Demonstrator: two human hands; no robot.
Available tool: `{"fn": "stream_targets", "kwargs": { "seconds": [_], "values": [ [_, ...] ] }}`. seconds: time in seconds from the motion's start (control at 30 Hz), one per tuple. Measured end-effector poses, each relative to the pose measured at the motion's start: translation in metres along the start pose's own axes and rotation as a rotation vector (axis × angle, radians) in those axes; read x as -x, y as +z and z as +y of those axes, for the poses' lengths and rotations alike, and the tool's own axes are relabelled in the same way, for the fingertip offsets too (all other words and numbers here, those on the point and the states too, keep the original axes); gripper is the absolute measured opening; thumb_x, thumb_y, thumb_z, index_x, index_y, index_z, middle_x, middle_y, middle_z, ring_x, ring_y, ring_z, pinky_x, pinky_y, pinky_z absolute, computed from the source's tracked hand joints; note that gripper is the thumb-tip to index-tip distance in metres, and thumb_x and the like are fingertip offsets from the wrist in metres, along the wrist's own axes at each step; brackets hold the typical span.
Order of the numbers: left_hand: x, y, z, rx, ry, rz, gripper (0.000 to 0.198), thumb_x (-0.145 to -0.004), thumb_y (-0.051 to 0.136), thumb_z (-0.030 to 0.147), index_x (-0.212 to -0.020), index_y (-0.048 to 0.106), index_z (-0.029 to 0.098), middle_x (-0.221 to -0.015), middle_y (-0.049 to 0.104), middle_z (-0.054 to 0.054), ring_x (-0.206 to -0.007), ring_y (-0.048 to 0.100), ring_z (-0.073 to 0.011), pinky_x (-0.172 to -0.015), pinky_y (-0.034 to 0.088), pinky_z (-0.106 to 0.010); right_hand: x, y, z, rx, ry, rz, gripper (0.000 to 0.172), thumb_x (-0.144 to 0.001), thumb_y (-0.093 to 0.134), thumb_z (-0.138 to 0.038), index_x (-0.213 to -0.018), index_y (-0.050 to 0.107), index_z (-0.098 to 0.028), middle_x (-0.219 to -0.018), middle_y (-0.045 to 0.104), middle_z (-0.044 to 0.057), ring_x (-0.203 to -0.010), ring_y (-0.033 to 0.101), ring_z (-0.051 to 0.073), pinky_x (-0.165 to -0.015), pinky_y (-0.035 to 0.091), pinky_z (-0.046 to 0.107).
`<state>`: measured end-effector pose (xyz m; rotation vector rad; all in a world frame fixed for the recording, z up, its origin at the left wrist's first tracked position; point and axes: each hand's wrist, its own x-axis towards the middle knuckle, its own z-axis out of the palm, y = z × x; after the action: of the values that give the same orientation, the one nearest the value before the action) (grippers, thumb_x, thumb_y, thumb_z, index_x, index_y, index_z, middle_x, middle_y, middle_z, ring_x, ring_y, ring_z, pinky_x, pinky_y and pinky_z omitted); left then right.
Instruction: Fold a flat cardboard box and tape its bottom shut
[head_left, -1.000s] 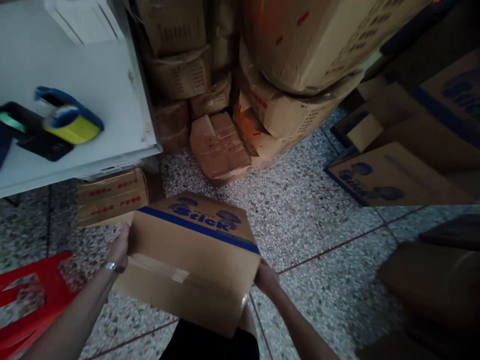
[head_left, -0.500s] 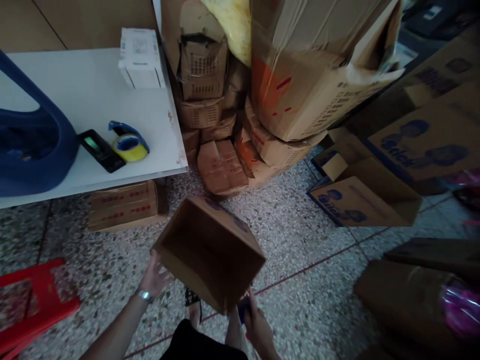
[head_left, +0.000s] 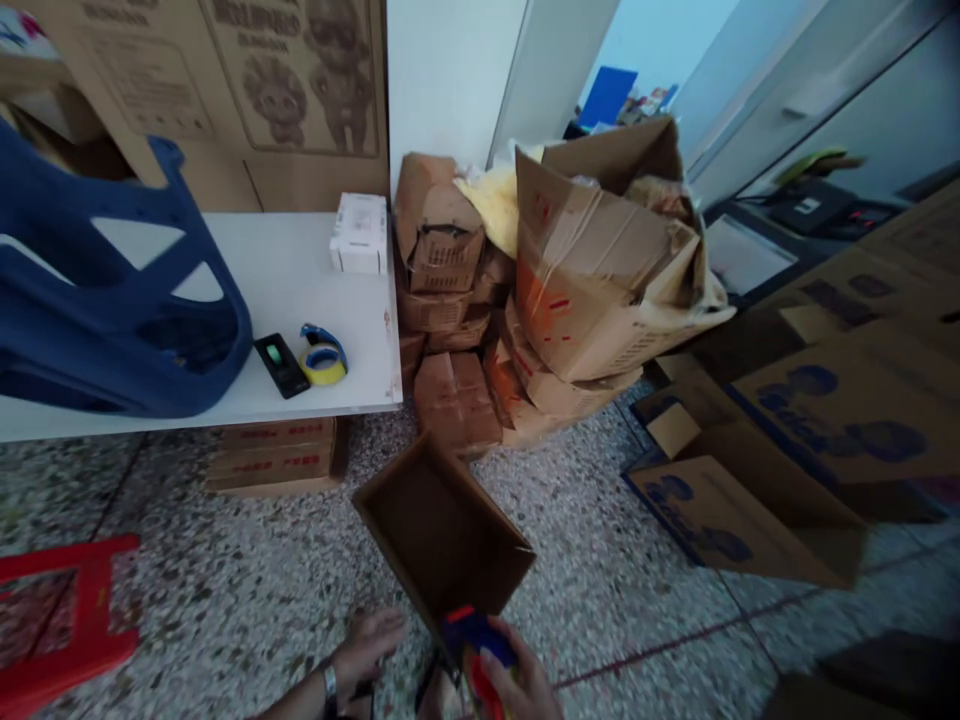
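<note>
An open cardboard box [head_left: 442,525] is tilted low in front of me, its dark inside facing up. Just left of its lower edge is my left hand [head_left: 369,642], a watch on the wrist, fingers extended and holding nothing. My right hand [head_left: 517,680] is wrapped round a blue and red tape dispenser [head_left: 480,645] at the box's lower edge. A second tape dispenser [head_left: 324,358] with a yellow roll lies on the white table [head_left: 300,290], beside a black device [head_left: 282,365].
A blue plastic stool [head_left: 217,330] and a small white box [head_left: 360,233] are on the table. Red stool [head_left: 94,610] at lower left. Stacked cartons [head_left: 585,330] stand beyond the held box; open printed boxes [head_left: 735,510] are at right.
The view has tilted up, showing more of the room. My left hand has come off the box's left side. The blue and red dispenser in my right hand has risen to the box's edge.
</note>
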<state>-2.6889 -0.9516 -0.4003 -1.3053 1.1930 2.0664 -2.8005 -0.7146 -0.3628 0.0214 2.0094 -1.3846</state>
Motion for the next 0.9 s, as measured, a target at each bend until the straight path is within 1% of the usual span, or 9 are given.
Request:
{"fn": "stream_targets", "kwargs": {
  "seconds": [0.07,0.13,0.23,0.3,0.43,0.57,0.67,0.77,0.9],
  "values": [
    [0.029,0.026,0.008,0.161,0.011,-0.124,0.069,-0.055,0.078,0.056,-0.114,0.057,0.027,-0.12,0.059,-0.008,-0.109,0.054,-0.0283,-0.067,0.046,-0.03,-0.011,0.017,-0.038,-0.381,0.051,-0.063,0.061,-0.071,0.067,-0.055,-0.119,0.052,-0.019,-0.107,0.067,0.012,-0.099,0.062,0.028,-0.088,0.049,0.039],
    [0.051,0.051,0.027,0.342,0.074,-0.221,0.062,-0.066,0.073,0.051,-0.119,0.051,0.028,-0.12,0.059,-0.007,-0.107,0.056,-0.0262,-0.066,0.047,-0.029,-0.025,0.038,-0.077,-0.64,0.082,-0.133,0.066,-0.074,0.065,-0.054,-0.126,0.043,-0.019,-0.106,0.067,0.011,-0.099,0.063,0.026,-0.087,0.049,0.039],
    [0.061,0.067,0.067,0.515,0.187,-0.137,0.052,-0.07,0.074,0.035,-0.114,0.049,0.024,-0.109,0.063,-0.007,-0.093,0.061,-0.0225,-0.067,0.049,-0.03,-0.048,0.071,-0.122,-0.813,0.05,-0.167,0.067,-0.073,0.067,-0.053,-0.124,0.042,-0.019,-0.104,0.067,0.009,-0.097,0.063,0.024,-0.087,0.049,0.036],
    [0.057,0.057,0.093,0.596,0.246,-0.032,0.051,-0.069,0.075,0.029,-0.111,0.048,0.022,-0.102,0.065,-0.007,-0.086,0.063,-0.022,-0.066,0.051,-0.032,-0.063,0.094,-0.143,-0.827,0.027,-0.199,0.065,-0.072,0.067,-0.053,-0.122,0.043,-0.019,-0.103,0.068,0.008,-0.095,0.064,0.023,-0.087,0.049,0.037],
    [0.043,0.002,0.134,0.797,0.306,0.031,0.048,-0.067,0.075,0.022,-0.108,0.049,0.021,-0.092,0.068,-0.006,-0.077,0.065,-0.0227,-0.065,0.054,-0.037,-0.092,0.147,-0.177,-0.772,-0.007,-0.388,0.057,-0.073,0.065,-0.05,-0.118,0.044,-0.022,-0.104,0.067,0.007,-0.095,0.064,0.024,-0.09,0.048,0.042],
    [0.037,-0.069,0.17,0.899,0.362,0.101,0.05,-0.064,0.076,0.013,-0.107,0.052,0.021,-0.093,0.069,-0.003,-0.076,0.067,-0.0213,-0.069,0.056,-0.036,-0.125,0.209,-0.212,-0.711,-0.028,-0.598,0.047,-0.081,0.06,-0.046,-0.12,0.043,-0.025,-0.112,0.064,0.004,-0.103,0.061,0.023,-0.094,0.046,0.043],
    [0.034,-0.124,0.195,0.912,0.365,0.156,0.051,-0.063,0.077,0.01,-0.106,0.054,0.022,-0.095,0.07,-0.002,-0.081,0.068,-0.0228,-0.071,0.057,-0.037,-0.157,0.252,-0.241,-0.522,-0.106,-0.71,0.05,-0.087,0.05,-0.05,-0.129,0.043,-0.025,-0.129,0.055,0.005,-0.118,0.052,0.022,-0.102,0.04,0.042],
    [0.031,-0.173,0.215,0.888,0.385,0.198,0.053,-0.061,0.08,0.013,-0.107,0.055,0.024,-0.098,0.071,-0.001,-0.085,0.068,-0.0225,-0.072,0.057,-0.034,-0.193,0.284,-0.271,-0.156,-0.319,-0.789,0.057,-0.093,0.03,-0.056,-0.138,0.04,-0.022,-0.138,0.046,0.006,-0.127,0.041,0.02,-0.108,0.032,0.038],
    [0.027,-0.213,0.232,0.869,0.388,0.212,0.054,-0.059,0.083,0.015,-0.105,0.057,0.024,-0.1,0.071,-0.002,-0.089,0.067,-0.0225,-0.075,0.057,-0.031,-0.24,0.306,-0.306,0.686,-0.65,-0.737,0.052,-0.094,0.028,-0.054,-0.135,0.046,-0.03,-0.115,0.057,0.011,-0.109,0.052,0.025,-0.099,0.037,0.047]
  ]
}}
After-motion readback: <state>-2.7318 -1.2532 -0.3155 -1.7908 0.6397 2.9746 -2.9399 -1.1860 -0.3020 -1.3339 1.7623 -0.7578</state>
